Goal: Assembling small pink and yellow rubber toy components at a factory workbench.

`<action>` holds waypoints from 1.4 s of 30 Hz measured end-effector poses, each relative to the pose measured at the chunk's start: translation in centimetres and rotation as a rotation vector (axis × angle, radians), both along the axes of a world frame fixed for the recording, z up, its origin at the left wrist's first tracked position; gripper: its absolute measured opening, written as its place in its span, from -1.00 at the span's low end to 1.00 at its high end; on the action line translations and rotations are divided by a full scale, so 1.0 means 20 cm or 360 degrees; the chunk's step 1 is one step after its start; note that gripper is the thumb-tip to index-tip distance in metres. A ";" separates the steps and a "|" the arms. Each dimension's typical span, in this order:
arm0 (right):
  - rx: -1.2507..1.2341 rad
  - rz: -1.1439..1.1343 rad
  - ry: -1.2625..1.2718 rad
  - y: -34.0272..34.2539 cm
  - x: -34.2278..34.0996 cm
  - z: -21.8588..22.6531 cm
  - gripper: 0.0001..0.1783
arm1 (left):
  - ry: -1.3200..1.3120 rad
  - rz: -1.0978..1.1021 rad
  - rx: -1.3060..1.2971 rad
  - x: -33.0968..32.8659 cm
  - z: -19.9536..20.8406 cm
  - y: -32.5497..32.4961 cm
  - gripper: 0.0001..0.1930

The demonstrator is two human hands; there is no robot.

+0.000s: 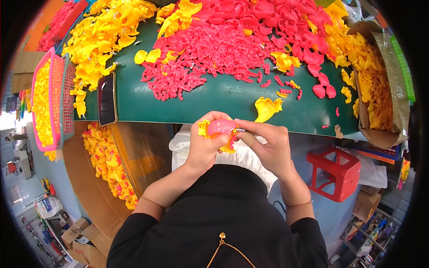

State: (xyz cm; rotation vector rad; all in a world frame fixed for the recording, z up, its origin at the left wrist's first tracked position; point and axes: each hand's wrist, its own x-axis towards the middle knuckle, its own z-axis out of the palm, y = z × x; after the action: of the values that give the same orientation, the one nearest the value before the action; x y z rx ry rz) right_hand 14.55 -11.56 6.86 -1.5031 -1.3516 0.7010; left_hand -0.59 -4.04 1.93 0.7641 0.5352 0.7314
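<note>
Just in front of the table's near edge, my left hand point(203, 147) grips a small plastic piece point(222, 127) made of a glossy pink rounded shell joined to yellow parts. My right hand point(270, 143) meets it from the right, thumb and fingers pinched at a short metal pin point(240, 130) on the piece's side. Fingers cover much of the piece, so its full shape is hidden. Beyond my hands, a loose curved yellow shell point(268, 109) lies on the green tabletop point(187, 109).
Heaps of pink strips point(214, 49), pink shells point(277, 15) and yellow parts point(107, 27) cover the table's far side. A phone case point(107, 99) lies near the left edge. Boxes of yellow pieces flank me; a red stool point(335, 174) stands at right below the table.
</note>
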 end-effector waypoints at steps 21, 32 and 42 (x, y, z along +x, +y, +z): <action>0.0110 0.0053 -0.0407 -0.02 0.22 -0.01 -0.68 | -0.0237 -0.1057 -0.0634 -0.06 -0.01 0.08 -0.36; 0.0082 -0.0077 -0.0494 -0.01 0.28 -0.18 -0.56 | -0.0827 -0.0726 -0.0676 -0.05 0.00 0.18 -0.50; 0.0091 -0.0368 -0.0874 0.07 0.15 -0.27 -0.43 | -0.0554 -0.0495 -0.0313 -0.08 -0.01 0.22 -0.19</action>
State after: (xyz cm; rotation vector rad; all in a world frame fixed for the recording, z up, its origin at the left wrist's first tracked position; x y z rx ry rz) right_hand 17.56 -10.25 1.46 -1.8468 -1.5407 0.0970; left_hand -2.13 0.36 1.76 0.5057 0.1627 0.4977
